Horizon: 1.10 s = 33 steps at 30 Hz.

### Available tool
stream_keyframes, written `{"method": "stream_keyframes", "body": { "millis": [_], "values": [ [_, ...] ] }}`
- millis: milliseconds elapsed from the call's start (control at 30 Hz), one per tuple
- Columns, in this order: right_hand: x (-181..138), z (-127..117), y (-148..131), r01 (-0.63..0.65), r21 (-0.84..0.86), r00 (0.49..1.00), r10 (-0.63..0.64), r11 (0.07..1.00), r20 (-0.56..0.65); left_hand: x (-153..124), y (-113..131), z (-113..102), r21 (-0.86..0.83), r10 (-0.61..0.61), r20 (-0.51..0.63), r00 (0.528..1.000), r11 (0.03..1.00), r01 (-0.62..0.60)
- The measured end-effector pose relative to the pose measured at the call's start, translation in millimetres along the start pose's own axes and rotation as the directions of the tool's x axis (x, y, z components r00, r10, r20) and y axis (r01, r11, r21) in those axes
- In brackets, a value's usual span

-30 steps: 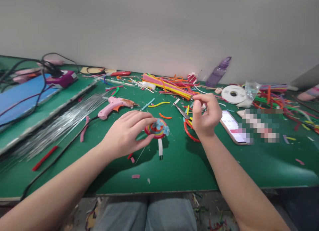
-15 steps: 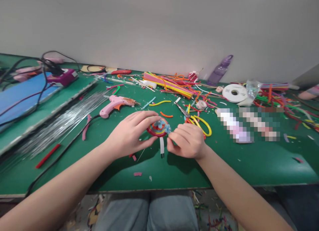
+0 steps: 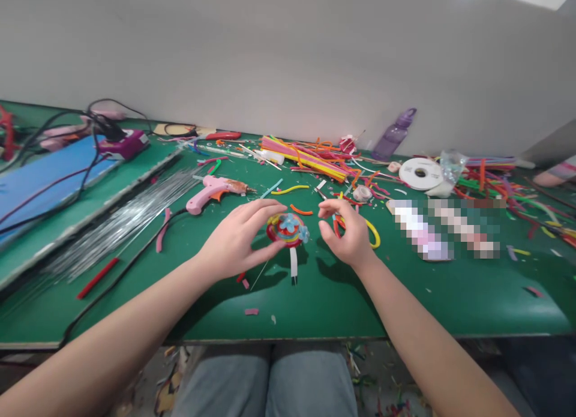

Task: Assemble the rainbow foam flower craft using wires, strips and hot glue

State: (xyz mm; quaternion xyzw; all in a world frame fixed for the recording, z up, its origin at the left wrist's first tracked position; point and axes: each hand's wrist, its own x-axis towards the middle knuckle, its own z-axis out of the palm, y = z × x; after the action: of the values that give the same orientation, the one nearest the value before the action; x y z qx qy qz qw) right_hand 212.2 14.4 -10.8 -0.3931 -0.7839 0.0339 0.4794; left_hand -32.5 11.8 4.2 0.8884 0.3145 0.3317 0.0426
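My left hand (image 3: 245,240) is closed on a round rainbow-coloured pipe-cleaner craft (image 3: 274,236), with its thumb and fingers at the left edge. Light blue flowers (image 3: 290,223) sit on the front and right edge of the craft. A white strip (image 3: 294,262) shows just below it. To the right, my right hand (image 3: 346,231) is apart from the craft, thumb and fingers separated, with nothing visible between them. Behind that hand lie yellow-handled scissors (image 3: 374,234), partly covered by it.
A pink glue gun (image 3: 209,192) lies to the left beside a bundle of clear thin sticks (image 3: 130,216). Further back are a pile of pipe cleaners (image 3: 310,159), a purple bottle (image 3: 392,136) and a white spool (image 3: 414,180). A purple power block (image 3: 123,144) stands at far left.
My right hand has let go of the blue flower at the craft's right edge and moved up and right, its fingers parting. My left hand keeps its hold. The view has shifted slightly.
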Motion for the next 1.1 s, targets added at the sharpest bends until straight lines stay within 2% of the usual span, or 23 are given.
{"method": "stream_keyframes", "body": {
  "millis": [133, 333, 467, 767, 933, 1033, 1100],
  "values": [
    [2, -3, -5, 0.017, 0.029, 0.985, -0.022, 0.999, 0.170, -1, -3, 1, 0.017, -0.092, -0.068, 0.993, 0.995, 0.094],
    [3, -3, -11, 0.069, 0.088, 0.933, -0.096, 0.994, 0.347, -2, -6, 1, 0.046, -0.119, -0.119, 0.986, 0.991, 0.125],
    [2, 0, -11, 0.066, 0.134, 0.915, -0.114, 0.989, 0.387, -1, -7, 3, 0.052, -0.120, -0.120, 0.985, 0.991, 0.127],
    [0, 3, -12, 0.058, 0.121, 0.899, -0.105, 0.991, 0.425, -1, -7, 3, 0.033, -0.159, -0.091, 0.983, 0.986, 0.162],
    [-2, 2, -11, 0.017, 0.166, 0.924, -0.079, 0.986, 0.374, 0, -7, 2, 0.057, -0.158, -0.161, 0.974, 0.984, 0.168],
    [-3, 3, -7, 0.049, 0.117, 0.976, -0.073, 0.992, 0.206, 0, -5, 0, 0.045, -0.199, -0.264, 0.944, 0.975, 0.218],
    [-5, 5, -5, 0.047, 0.049, 0.997, -0.050, 0.998, 0.060, 0, -3, -2, -0.033, -0.266, -0.381, 0.886, 0.961, 0.274]
  ]
}}
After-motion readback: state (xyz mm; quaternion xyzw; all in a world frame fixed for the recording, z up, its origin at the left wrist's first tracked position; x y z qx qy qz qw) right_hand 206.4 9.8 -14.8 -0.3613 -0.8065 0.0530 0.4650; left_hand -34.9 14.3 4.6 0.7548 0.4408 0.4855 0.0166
